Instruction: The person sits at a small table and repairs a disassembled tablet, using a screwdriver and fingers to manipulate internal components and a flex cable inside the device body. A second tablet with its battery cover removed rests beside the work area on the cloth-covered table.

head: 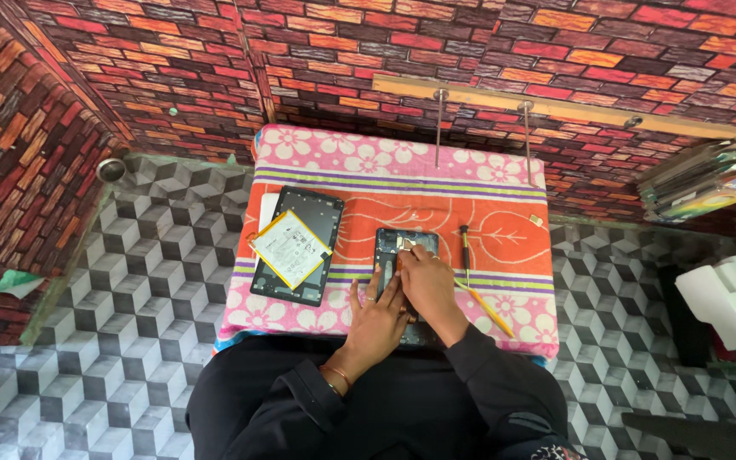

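Both hands sit close together on the open phone (pixel 406 255), just below the middle of the frame. The left hand (pixel 376 311) lies flat with its fingers spread, pressing on the phone's lower part, likely so it does not slide. It grips nothing. The right hand (pixel 428 285) bends over the phone with its fingertips (pixel 411 253) down on the small parts inside. I cannot tell if it pinches a tiny piece or only pushes.

The phone lies with its inside facing up, so the parts can be reached. It rests on a pink and orange cloth (pixel 470 183) spread over a small table, which gives it a soft bed.

Just right of the hands lies a thin tool (pixel 474 281) with a yellow handle, easy to grab. To the left lies a dark tablet (pixel 298 247), back open, with a white battery (pixel 291 249) set slantwise on top, well away from the hands. The floor (pixel 129 281) has a grey cube pattern.
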Demonstrator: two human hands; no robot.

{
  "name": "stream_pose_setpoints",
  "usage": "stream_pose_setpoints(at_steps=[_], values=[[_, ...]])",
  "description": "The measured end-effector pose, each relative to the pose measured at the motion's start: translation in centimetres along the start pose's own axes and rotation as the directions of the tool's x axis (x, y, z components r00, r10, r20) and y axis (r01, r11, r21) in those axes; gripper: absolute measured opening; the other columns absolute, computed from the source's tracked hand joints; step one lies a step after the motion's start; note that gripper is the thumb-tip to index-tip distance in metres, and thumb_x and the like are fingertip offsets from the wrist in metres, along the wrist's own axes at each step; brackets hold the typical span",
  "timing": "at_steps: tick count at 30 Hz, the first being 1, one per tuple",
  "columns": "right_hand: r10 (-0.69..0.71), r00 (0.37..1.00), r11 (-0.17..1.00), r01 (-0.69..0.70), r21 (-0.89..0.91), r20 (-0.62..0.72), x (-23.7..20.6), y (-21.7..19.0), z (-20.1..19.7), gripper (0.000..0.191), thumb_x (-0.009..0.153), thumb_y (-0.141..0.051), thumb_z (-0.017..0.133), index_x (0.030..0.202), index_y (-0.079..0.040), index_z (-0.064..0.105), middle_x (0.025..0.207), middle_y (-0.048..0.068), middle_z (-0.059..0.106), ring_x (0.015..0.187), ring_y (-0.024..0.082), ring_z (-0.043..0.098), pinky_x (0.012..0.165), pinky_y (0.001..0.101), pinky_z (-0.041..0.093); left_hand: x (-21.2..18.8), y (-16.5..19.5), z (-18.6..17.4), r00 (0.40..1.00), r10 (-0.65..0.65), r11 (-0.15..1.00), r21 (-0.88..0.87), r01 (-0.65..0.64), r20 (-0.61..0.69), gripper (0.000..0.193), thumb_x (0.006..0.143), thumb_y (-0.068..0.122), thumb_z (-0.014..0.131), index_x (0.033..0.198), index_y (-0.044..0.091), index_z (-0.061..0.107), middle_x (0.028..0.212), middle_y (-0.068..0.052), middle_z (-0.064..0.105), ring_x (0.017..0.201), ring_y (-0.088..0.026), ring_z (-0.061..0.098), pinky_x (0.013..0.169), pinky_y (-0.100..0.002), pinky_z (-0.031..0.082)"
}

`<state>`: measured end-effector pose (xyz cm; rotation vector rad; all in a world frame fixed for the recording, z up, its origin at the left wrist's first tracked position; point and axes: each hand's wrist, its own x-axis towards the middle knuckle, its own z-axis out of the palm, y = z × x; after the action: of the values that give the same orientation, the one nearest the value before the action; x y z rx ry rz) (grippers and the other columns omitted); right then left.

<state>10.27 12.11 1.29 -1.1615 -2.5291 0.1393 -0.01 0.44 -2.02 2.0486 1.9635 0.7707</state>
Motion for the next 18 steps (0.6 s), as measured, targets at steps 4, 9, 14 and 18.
stream_pose_setpoints(at_steps=[4, 9, 14, 18], values=[[0.005, 1.0, 1.0, -0.005, -0.019, 0.022, 0.0, 0.1, 0.3, 0.024, 0.084, -0.017, 0.069, 0.108, -0.012, 0.071, 0.107, 0.006, 0.067, 0.087, 0.03, 0.069, 0.07, 0.0464, 0.055, 0.0, -0.1, 0.3, 1.0, 0.014, 1.0, 0.013, -0.014, -0.016, 0.061, 0.09, 0.03, 0.068, 0.142, 0.001, 0.055, 0.155, -0.015, 0.044, 0.15, -0.044, 0.024, 0.111, -0.076, 0.013], [-0.004, 0.998, 0.999, 0.007, -0.048, 0.064, 0.3, -0.1, 0.7, 0.024, 0.084, -0.019, 0.07, 0.107, -0.011, 0.07, 0.117, 0.006, 0.067, 0.091, 0.03, 0.069, 0.07, 0.0468, 0.056, -0.2, -0.2, 0.6, 1.0, 0.0, 0.999, 0.041, -0.001, 0.013, 0.06, 0.089, 0.03, 0.068, 0.141, 0.002, 0.055, 0.154, -0.016, 0.044, 0.151, -0.043, 0.024, 0.113, -0.076, 0.012], [-0.068, 0.997, 0.996, 0.066, -0.064, -0.028, 0.0, -0.3, 0.1, 0.027, 0.083, -0.016, 0.069, 0.109, -0.01, 0.071, 0.116, 0.007, 0.068, 0.092, 0.031, 0.069, 0.072, 0.0468, 0.056, -0.3, -0.3, 1.0, 0.999, 0.021, 0.998, 0.053, -0.018, -0.044, 0.062, 0.089, 0.031, 0.067, 0.142, 0.002, 0.055, 0.155, -0.015, 0.044, 0.15, -0.043, 0.025, 0.112, -0.075, 0.013], [-0.005, 1.0, 0.992, 0.008, 0.127, -0.02, 0.1, 0.0, -1.0, 0.027, 0.087, -0.011, 0.065, 0.113, -0.013, 0.073, 0.107, 0.005, 0.068, 0.092, 0.031, 0.069, 0.076, 0.0436, 0.057, -0.2, -0.2, 1.1, 0.998, 0.028, 0.998, 0.066, -0.024, -0.056, 0.062, 0.09, 0.032, 0.067, 0.142, 0.001, 0.054, 0.157, -0.016, 0.043, 0.15, -0.044, 0.024, 0.111, -0.075, 0.012]])
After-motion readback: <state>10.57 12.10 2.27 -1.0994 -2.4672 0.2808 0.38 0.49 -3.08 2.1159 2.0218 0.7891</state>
